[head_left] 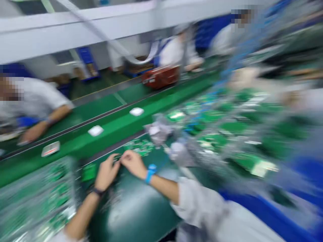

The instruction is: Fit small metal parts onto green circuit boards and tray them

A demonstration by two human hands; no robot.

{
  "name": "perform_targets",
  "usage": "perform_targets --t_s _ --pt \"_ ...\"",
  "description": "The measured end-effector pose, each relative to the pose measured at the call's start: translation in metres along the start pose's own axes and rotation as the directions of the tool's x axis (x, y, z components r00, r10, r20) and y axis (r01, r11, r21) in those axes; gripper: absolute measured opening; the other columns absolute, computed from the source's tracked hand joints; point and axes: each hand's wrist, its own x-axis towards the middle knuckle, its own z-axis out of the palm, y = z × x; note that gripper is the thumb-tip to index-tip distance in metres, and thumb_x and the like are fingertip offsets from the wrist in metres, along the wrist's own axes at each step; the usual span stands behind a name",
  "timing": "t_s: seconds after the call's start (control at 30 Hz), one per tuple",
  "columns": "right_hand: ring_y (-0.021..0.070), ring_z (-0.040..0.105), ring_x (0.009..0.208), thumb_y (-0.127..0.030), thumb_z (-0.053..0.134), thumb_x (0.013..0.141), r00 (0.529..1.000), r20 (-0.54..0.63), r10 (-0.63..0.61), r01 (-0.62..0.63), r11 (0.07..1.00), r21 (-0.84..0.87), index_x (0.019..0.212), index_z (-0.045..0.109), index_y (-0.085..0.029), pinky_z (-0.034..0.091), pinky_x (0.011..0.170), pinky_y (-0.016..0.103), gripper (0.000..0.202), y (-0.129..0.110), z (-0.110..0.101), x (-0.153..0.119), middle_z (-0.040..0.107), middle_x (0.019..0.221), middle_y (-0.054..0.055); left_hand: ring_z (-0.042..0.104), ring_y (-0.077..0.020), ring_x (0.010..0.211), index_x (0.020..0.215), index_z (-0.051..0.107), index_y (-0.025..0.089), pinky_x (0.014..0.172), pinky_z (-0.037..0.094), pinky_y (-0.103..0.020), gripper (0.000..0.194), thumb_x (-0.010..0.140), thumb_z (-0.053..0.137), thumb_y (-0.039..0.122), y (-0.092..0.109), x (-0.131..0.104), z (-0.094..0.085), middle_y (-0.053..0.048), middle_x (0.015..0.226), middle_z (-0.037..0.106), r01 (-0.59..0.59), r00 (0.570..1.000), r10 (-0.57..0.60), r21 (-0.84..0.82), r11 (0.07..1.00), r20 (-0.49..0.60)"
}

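Observation:
My left hand (107, 172) is closed at the fingertips on a small dark green piece (116, 158); blur hides its exact kind. Against it, my right hand (134, 163), with a blue band at the wrist, is pinched with its fingertips touching the same spot. Just beyond my hands lies a group of green circuit boards (141, 147) on the dark green work table (138, 208). A bright green block (89, 172) sits left of my left hand.
Clear trays of green boards stand left (60, 191) and right (234, 127). Crumpled whitish bundles (158, 132) lie beyond my right hand. A green conveyor (116, 126) with white pieces runs behind. Co-workers sit across it, near a red bin (161, 77). A blue bin edge (267, 215) is lower right.

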Motion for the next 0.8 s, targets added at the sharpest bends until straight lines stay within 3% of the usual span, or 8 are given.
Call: perform_targets --t_s 0.07,0.17,0.37,0.47,0.57,0.67,0.73,0.8 --pt "0.0134 0.06 0.065 -0.025 0.066 0.079 0.992 0.125 -0.006 -0.003 0.998 0.068 0.067 0.058 -0.021 0.049 0.064 0.025 0.015 0.014 0.001 0.012 0.061 0.063 -0.003 0.073 -0.0263 0.107 0.115 0.066 0.023 0.096 0.056 -0.039 0.034 0.091 0.046 0.035 0.001 0.008 0.005 -0.008 0.114 0.077 0.0 1.0 -0.001 -0.059 0.998 -0.01" --pt "0.0126 0.056 0.062 -0.021 0.066 0.078 0.972 0.229 -0.056 0.021 0.988 0.151 0.071 0.059 -0.02 0.047 0.062 0.024 0.009 0.033 0.007 0.02 0.061 0.064 -0.004 0.073 -0.027 0.108 0.118 0.064 0.022 0.096 0.055 -0.039 0.033 0.093 0.047 0.035 -0.01 0.007 0.011 -0.009 0.12 0.075 0.065 0.997 -0.067 -0.057 0.996 -0.043" --pt "0.0119 0.053 0.061 -0.024 0.065 0.079 0.987 0.154 -0.051 0.04 0.997 0.073 0.071 0.059 -0.02 0.045 0.062 0.024 0.01 0.037 0.006 0.022 0.059 0.063 -0.004 0.072 -0.0267 0.109 0.117 0.065 0.023 0.095 0.055 -0.037 0.03 0.094 0.048 0.032 -0.018 0.008 0.01 -0.006 0.119 0.076 -0.017 1.0 0.016 -0.085 0.996 -0.012" --pt "0.0131 0.056 0.063 -0.029 0.064 0.08 0.98 0.189 -0.055 0.043 0.997 0.068 0.072 0.059 -0.021 0.048 0.065 0.026 0.012 0.035 0.004 0.025 0.061 0.066 -0.002 0.073 -0.0267 0.108 0.118 0.065 0.024 0.096 0.056 -0.038 0.029 0.095 0.048 0.03 -0.018 0.012 0.011 -0.005 0.115 0.076 0.002 1.0 -0.003 -0.085 0.996 -0.014" --pt "0.0166 0.062 0.068 -0.041 0.064 0.081 0.968 0.246 -0.039 0.03 0.999 0.039 0.073 0.062 -0.021 0.05 0.068 0.029 0.021 0.033 -0.002 0.012 0.067 0.071 0.002 0.073 -0.0264 0.11 0.119 0.067 0.022 0.098 0.056 -0.038 0.03 0.096 0.047 0.023 -0.005 -0.002 0.014 -0.007 0.116 0.077 0.041 0.999 -0.042 -0.082 0.996 -0.013" --pt "0.0215 0.065 0.07 -0.053 0.069 0.074 0.953 0.304 0.005 0.011 0.999 -0.051 0.075 0.066 -0.021 0.051 0.066 0.034 0.032 0.031 -0.017 -0.002 0.07 0.074 0.007 0.074 -0.0296 0.108 0.128 0.064 0.005 0.093 0.057 -0.041 0.038 0.096 0.045 0.015 0.021 -0.016 0.014 -0.019 0.116 0.076 0.061 0.998 -0.061 0.012 0.998 0.02" --pt "0.0233 0.064 0.067 -0.056 0.073 0.069 0.962 0.272 0.036 -0.006 0.994 -0.108 0.076 0.07 -0.022 0.051 0.064 0.038 0.034 0.036 -0.022 0.002 0.071 0.075 0.009 0.073 -0.0242 0.11 0.13 0.065 0.01 0.093 0.055 -0.033 0.038 0.094 0.057 0.016 0.027 -0.015 0.013 -0.014 0.116 0.077 0.129 0.991 -0.13 0.025 0.991 0.029" --pt "0.0247 0.063 0.063 -0.057 0.079 0.064 0.981 0.183 0.071 -0.048 0.991 -0.127 0.074 0.07 -0.026 0.05 0.061 0.04 0.034 0.046 -0.019 0.009 0.071 0.074 0.01 0.074 -0.0187 0.108 0.13 0.066 0.019 0.089 0.054 -0.026 0.041 0.089 0.066 0.016 0.021 -0.013 0.015 -0.005 0.113 0.079 0.185 0.982 -0.187 0.042 0.982 0.031"
